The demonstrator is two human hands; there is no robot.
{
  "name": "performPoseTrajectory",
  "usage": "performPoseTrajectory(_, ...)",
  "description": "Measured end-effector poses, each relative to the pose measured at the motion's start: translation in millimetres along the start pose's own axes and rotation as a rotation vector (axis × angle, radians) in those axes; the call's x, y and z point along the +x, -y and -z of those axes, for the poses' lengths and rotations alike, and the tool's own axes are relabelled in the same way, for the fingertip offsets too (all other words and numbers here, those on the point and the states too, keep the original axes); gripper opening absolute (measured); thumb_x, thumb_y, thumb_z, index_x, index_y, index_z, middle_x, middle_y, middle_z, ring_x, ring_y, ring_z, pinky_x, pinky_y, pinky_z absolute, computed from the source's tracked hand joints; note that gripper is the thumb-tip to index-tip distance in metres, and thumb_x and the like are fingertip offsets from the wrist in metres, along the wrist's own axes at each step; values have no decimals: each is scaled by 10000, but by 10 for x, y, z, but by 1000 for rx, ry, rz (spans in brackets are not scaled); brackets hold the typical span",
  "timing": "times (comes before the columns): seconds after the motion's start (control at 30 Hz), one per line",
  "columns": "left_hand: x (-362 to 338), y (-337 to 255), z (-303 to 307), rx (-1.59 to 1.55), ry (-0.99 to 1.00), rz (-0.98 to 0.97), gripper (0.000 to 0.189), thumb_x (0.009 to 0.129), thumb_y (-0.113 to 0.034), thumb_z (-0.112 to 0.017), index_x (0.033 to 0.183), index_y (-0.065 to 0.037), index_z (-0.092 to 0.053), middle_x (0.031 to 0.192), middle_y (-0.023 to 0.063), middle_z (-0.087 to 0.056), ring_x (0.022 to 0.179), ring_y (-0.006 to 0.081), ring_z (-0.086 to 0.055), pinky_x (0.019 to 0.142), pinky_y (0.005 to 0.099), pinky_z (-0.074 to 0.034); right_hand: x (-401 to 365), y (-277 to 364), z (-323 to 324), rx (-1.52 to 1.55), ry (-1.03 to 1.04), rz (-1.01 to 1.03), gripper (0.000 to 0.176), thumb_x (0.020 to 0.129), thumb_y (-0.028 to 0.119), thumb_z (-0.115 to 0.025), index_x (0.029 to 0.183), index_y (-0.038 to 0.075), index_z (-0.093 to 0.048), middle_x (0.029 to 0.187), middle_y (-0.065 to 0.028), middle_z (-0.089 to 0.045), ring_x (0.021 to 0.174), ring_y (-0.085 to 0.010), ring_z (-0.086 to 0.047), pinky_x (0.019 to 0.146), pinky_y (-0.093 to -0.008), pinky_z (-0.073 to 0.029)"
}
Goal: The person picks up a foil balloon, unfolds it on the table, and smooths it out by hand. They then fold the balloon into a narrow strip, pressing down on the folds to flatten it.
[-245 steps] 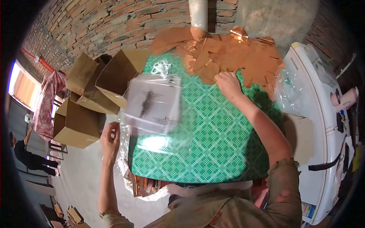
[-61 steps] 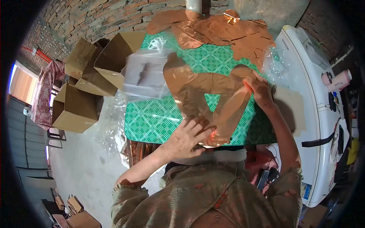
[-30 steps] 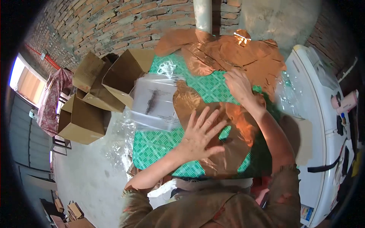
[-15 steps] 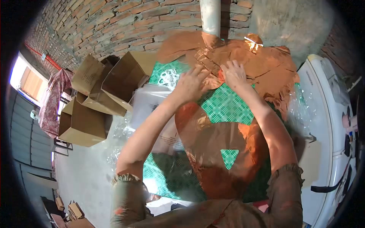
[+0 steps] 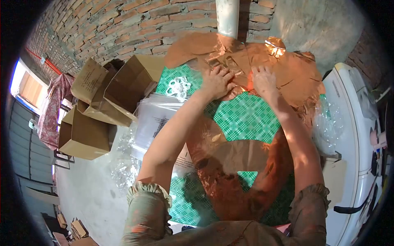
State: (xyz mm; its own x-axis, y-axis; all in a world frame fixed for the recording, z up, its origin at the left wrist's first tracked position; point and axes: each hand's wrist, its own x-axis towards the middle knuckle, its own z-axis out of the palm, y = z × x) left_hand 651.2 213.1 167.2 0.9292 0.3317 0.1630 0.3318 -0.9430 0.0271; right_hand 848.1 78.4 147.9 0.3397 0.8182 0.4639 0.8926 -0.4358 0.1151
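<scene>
A flat, creased copper-coloured foil balloon (image 5: 293, 71), apparently not inflated, spreads over the far part of the green plaid tablecloth (image 5: 246, 115). My left hand (image 5: 217, 83) rests on its near left portion, fingers spread. To the right, my right hand (image 5: 264, 82) lies on the same foil with its fingers stretched forward. Between the hands, beside my right thumb, is a small bright orange-red patch (image 5: 250, 82). Closer to my body lies more copper foil (image 5: 230, 201), with a gap through which the cloth shows. Both palms' undersides are hidden.
A bundle of white string (image 5: 179, 87) and clear plastic bags (image 5: 154, 119) lie left of my left arm. Open cardboard boxes (image 5: 84, 135) stand further left. A white appliance (image 5: 349, 164) borders the table on the right. Behind are a brick wall (image 5: 135, 28) and a white pipe (image 5: 227, 18).
My left hand has shifted slightly right over the foil, and its fingers press on it. My right hand sits a little further right. The view has tilted slightly.
</scene>
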Motion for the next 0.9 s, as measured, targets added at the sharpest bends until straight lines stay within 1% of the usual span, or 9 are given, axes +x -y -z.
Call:
performPoseTrajectory(0.17,-69,118,-7,-62,-108,-47,582,1023,-553,-503,1465,-177,-542,1575,80,-458,1526,335,-310,1232,573,-249,-45,182,77,79,-226,180,298,975,286,-607,1222,129,-663,1194,-65,-669,1233,-312,-547,931,-543,-446)
performPoseTrajectory(0.33,-126,102,11,-89,-104,-23,583,1029,-536,-501,1418,-106,-568,1563,119,-467,1530,335,-304,1232,577,-235,-89,443,35,86,-166,268,341,958,280,-629,1268,141,-660,1232,-19,-668,1284,-270,-519,993,-516,-397)
performPoseTrajectory(0.43,-110,184,26,-134,-155,3,540,1031,-478,-542,1381,-69,-590,1526,177,-493,1482,358,-371,1210,528,-299,-21,499,50,208,-63,242,362,956,274,-632,1289,133,-656,1248,-30,-667,1272,-261,-536,1022,-509,-387)
performPoseTrajectory(0.57,11,399,150,-559,-563,176,423,961,-238,-655,1301,10,-622,1256,245,-655,1176,408,-611,1003,447,-490,186,532,199,312,-22,123,460,965,281,-627,1383,92,-596,1305,-86,-661,1280,-289,-553,1095,-511,-354)
performPoseTrajectory(0.67,139,682,114,-1040,-476,396,494,1015,-352,-638,1333,23,-592,1229,155,-674,1118,278,-636,950,361,-506,327,496,61,238,-142,132,555,1003,345,-587,1471,58,-502,1369,-130,-638,1329,-319,-531,1153,-518,-323)
performPoseTrajectory(0.7,121,620,173,-1173,-558,481,439,1020,-334,-620,1268,28,-614,1134,103,-671,984,193,-626,837,313,-498,372,512,-5,202,-136,126,586,1010,375,-574,1488,50,-473,1396,-149,-616,1345,-324,-520,1165,-514,-316)
performPoseTrajectory(0.77,78,671,343,-1373,-430,544,368,1018,-319,-604,1191,4,-629,1061,88,-658,911,184,-610,784,316,-484,431,593,-124,136,-121,112,652,1025,434,-546,1523,34,-415,1451,-187,-572,1377,-334,-498,1190,-507,-302)
performPoseTrajectory(0.83,73,825,328,-1402,-349,595,245,1017,-288,-569,1047,-52,-628,938,58,-612,791,171,-567,713,331,-457,502,742,26,218,102,73,704,1021,501,-526,1528,30,-397,1462,-227,-538,1379,-361,-483,1188,-526,-309)
performPoseTrajectory(0.9,117,1008,195,-1556,-299,566,240,1022,-301,-562,1023,-69,-623,938,59,-611,818,180,-576,737,340,-469,531,851,115,327,223,44,757,1010,555,-520,1533,26,-379,1463,-262,-511,1372,-391,-476,1185,-540,-317)
